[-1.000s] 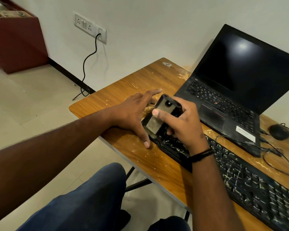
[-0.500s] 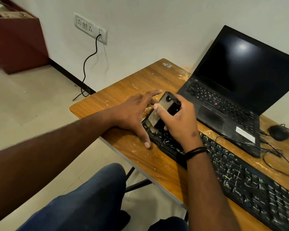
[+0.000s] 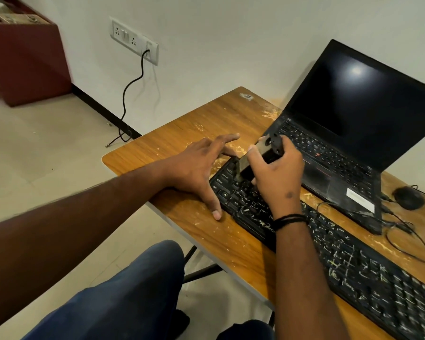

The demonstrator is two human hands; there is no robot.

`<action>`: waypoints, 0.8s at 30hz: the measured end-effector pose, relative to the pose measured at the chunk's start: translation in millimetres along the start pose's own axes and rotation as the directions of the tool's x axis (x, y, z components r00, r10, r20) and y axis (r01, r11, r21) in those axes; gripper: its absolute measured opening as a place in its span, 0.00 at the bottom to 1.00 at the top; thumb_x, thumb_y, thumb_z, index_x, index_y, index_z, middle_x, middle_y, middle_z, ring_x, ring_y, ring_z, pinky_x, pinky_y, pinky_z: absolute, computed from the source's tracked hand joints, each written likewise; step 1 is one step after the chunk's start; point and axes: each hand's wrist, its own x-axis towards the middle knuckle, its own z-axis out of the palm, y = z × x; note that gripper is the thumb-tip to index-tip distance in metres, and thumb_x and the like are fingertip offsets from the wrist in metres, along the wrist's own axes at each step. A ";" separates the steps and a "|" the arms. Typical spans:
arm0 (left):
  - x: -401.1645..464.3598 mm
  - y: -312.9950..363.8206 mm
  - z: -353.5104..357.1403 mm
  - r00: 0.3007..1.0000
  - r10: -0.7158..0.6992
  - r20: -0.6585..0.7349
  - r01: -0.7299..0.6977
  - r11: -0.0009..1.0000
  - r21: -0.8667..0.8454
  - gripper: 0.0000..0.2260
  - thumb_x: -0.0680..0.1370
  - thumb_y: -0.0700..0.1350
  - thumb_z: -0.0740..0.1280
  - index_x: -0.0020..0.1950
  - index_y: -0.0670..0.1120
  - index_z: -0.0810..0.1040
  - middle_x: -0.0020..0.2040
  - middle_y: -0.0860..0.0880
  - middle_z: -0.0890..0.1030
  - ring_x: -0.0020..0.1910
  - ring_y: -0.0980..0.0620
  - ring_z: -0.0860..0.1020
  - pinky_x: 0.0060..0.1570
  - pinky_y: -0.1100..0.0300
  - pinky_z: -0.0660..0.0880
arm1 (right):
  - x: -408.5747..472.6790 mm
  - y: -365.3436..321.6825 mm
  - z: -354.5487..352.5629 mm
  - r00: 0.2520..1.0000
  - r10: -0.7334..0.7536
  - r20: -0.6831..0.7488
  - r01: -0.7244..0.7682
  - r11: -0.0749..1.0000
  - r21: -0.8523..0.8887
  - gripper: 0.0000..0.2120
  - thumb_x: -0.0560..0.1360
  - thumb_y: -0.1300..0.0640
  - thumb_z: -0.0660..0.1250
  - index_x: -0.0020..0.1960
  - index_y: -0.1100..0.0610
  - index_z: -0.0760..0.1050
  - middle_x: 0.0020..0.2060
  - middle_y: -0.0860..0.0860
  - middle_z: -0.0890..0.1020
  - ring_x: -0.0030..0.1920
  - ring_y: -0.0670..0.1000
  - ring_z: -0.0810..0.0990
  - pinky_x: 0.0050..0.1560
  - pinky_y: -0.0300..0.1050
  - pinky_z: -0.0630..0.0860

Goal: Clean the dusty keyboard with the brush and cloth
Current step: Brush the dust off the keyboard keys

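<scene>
A long black keyboard [image 3: 349, 263] lies diagonally across the wooden table [image 3: 172, 148], its keys streaked with pale dust. My right hand [image 3: 277, 177] is closed around a dark, flat-handled brush [image 3: 258, 158], held tilted with its bristle end down on the keys at the keyboard's left end. My left hand [image 3: 199, 168] rests flat on the table against that left end, fingers spread, thumb along the keyboard's front corner. No cloth is visible.
An open black laptop [image 3: 353, 133] stands right behind the keyboard, screen dark. A black mouse [image 3: 409, 197] and loose cables lie at the far right. Pale dust specks dot the tabletop. The table's left edge drops to the floor; my knee is below.
My right hand has shifted the brush a little to the right and further onto the keys, exposing the keyboard's left corner. My left hand has stayed put.
</scene>
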 end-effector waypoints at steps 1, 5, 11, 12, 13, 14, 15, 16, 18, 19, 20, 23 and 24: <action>0.5 -1.0 0.1 1.000 0.005 -0.001 -0.005 1.000 0.006 0.68 0.53 0.64 0.84 0.80 0.60 0.41 0.77 0.56 0.63 0.73 0.59 0.55 0.71 0.54 0.52 | -0.3 0.0 -0.6 0.997 -0.015 -0.072 0.015 1.000 0.004 0.09 0.73 0.51 0.71 0.49 0.52 0.75 0.39 0.46 0.80 0.40 0.50 0.83 0.35 0.55 0.82; 1.0 -4.9 1.3 1.000 0.031 0.000 -0.031 0.999 0.009 0.67 0.54 0.68 0.81 0.80 0.61 0.41 0.79 0.58 0.61 0.78 0.52 0.55 0.76 0.47 0.53 | 1.8 0.9 -5.4 0.970 0.029 -0.242 0.015 0.984 0.176 0.13 0.72 0.54 0.70 0.53 0.50 0.70 0.46 0.49 0.82 0.41 0.55 0.85 0.34 0.58 0.82; 0.5 -3.9 0.1 1.000 0.031 -0.006 -0.031 0.999 -0.009 0.65 0.54 0.72 0.78 0.80 0.59 0.41 0.77 0.58 0.63 0.78 0.51 0.56 0.77 0.44 0.54 | -5.6 -13.5 -8.9 0.979 0.162 0.126 -0.175 0.980 0.098 0.10 0.75 0.58 0.71 0.51 0.58 0.70 0.42 0.61 0.82 0.23 0.54 0.78 0.19 0.39 0.69; 0.6 -4.5 0.1 0.999 0.034 -0.006 -0.034 0.999 -0.011 0.66 0.54 0.72 0.77 0.80 0.60 0.41 0.77 0.57 0.64 0.78 0.50 0.57 0.77 0.43 0.55 | -6.3 -17.4 -13.6 0.955 0.157 0.252 -0.186 0.978 0.095 0.10 0.74 0.59 0.71 0.50 0.60 0.71 0.41 0.61 0.83 0.21 0.53 0.76 0.18 0.39 0.68; 0.6 -5.0 0.2 0.999 0.037 -0.006 -0.037 0.999 -0.011 0.66 0.53 0.73 0.76 0.80 0.60 0.41 0.77 0.57 0.64 0.77 0.50 0.57 0.77 0.42 0.55 | -6.2 -20.6 -18.4 0.927 0.147 0.346 -0.194 0.975 0.105 0.11 0.74 0.60 0.71 0.50 0.61 0.71 0.41 0.62 0.84 0.21 0.54 0.75 0.19 0.39 0.67; 0.8 -5.4 0.3 0.999 0.040 -0.008 -0.040 0.999 -0.010 0.65 0.53 0.74 0.76 0.80 0.60 0.41 0.77 0.57 0.65 0.77 0.50 0.58 0.77 0.41 0.56 | -5.8 -23.4 -22.1 0.910 0.144 0.390 -0.204 0.972 0.117 0.10 0.74 0.60 0.70 0.50 0.62 0.71 0.41 0.62 0.84 0.21 0.54 0.74 0.19 0.40 0.68; 1.1 -5.5 0.8 0.999 0.041 -0.010 -0.041 0.999 -0.008 0.65 0.52 0.74 0.75 0.80 0.60 0.42 0.76 0.58 0.65 0.77 0.50 0.59 0.76 0.41 0.56 | -5.3 -24.7 -22.9 0.916 0.158 0.369 -0.214 0.970 0.115 0.10 0.74 0.61 0.70 0.50 0.62 0.72 0.40 0.62 0.84 0.21 0.54 0.75 0.19 0.40 0.68; 1.4 -5.4 1.0 0.999 0.042 -0.013 -0.042 0.999 -0.006 0.65 0.52 0.75 0.75 0.80 0.61 0.42 0.76 0.58 0.65 0.77 0.50 0.59 0.76 0.40 0.57 | -4.4 -25.0 -21.3 0.937 0.187 0.295 -0.225 0.969 0.099 0.09 0.75 0.61 0.70 0.50 0.61 0.72 0.39 0.62 0.84 0.21 0.54 0.76 0.19 0.40 0.69; 1.4 -4.5 1.4 0.999 0.042 -0.011 -0.042 0.999 -0.005 0.65 0.52 0.75 0.75 0.80 0.61 0.42 0.76 0.58 0.65 0.77 0.50 0.60 0.76 0.39 0.57 | -3.5 -22.3 -11.6 0.967 0.244 0.071 -0.248 0.967 0.056 0.07 0.75 0.60 0.69 0.51 0.58 0.72 0.38 0.61 0.83 0.22 0.53 0.79 0.19 0.41 0.71; 1.5 -4.3 1.4 0.999 0.043 -0.009 -0.043 0.999 -0.005 0.65 0.52 0.75 0.75 0.80 0.61 0.42 0.76 0.58 0.65 0.77 0.50 0.60 0.76 0.39 0.57 | -3.8 -21.5 -6.4 0.966 0.257 -0.021 -0.256 0.965 0.057 0.07 0.76 0.60 0.68 0.51 0.57 0.72 0.39 0.59 0.82 0.22 0.53 0.80 0.19 0.41 0.72; 1.8 -4.5 1.3 0.999 0.044 -0.010 -0.044 0.999 -0.004 0.66 0.52 0.74 0.75 0.80 0.61 0.42 0.76 0.58 0.66 0.77 0.50 0.60 0.75 0.39 0.57 | -4.5 -21.3 -2.3 0.962 0.263 -0.075 -0.259 0.964 0.067 0.07 0.76 0.59 0.68 0.51 0.56 0.71 0.39 0.59 0.82 0.23 0.52 0.80 0.19 0.41 0.72; 1.6 -5.4 0.8 0.999 0.045 -0.007 -0.044 0.999 0.007 0.66 0.51 0.75 0.75 0.80 0.60 0.42 0.76 0.58 0.65 0.76 0.50 0.60 0.75 0.39 0.58 | -9.1 -20.8 -3.1 0.967 0.253 -0.016 -0.252 0.966 0.047 0.07 0.75 0.59 0.68 0.50 0.57 0.71 0.38 0.60 0.81 0.21 0.52 0.79 0.19 0.41 0.70; 1.8 -5.6 0.7 0.999 0.045 -0.005 -0.045 0.999 0.013 0.66 0.51 0.75 0.75 0.80 0.60 0.42 0.76 0.57 0.65 0.76 0.49 0.60 0.75 0.39 0.58 | -10.2 -20.8 -6.7 0.965 0.257 0.051 -0.259 0.965 0.035 0.07 0.75 0.59 0.68 0.49 0.58 0.71 0.38 0.61 0.81 0.21 0.53 0.77 0.19 0.41 0.69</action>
